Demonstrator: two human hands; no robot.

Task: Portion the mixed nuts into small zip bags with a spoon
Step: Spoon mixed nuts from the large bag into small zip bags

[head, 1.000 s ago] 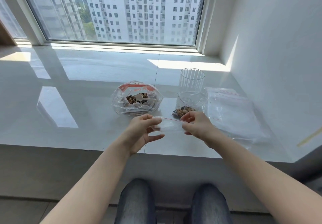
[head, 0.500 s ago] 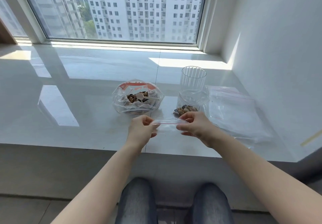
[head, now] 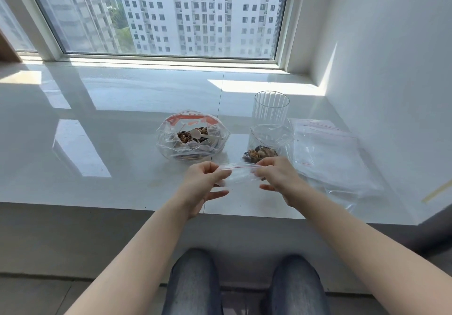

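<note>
While both hands [head: 241, 180] pinch the small zip bag [head: 238, 176] near the sill edge [head: 122, 205], bare sill lies left.

Sunlit white sill [head: 122, 109] beneath window [head: 159, 16]

No legible text or labels anywhere.

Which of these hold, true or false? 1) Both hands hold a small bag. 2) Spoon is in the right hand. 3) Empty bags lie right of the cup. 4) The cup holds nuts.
1) True: left hand and right hand pinch the small bag.
2) False: the spoon lies in the big bag.
3) True: empty bags lie right of the cup.
4) False: the cup looks empty.
</note>
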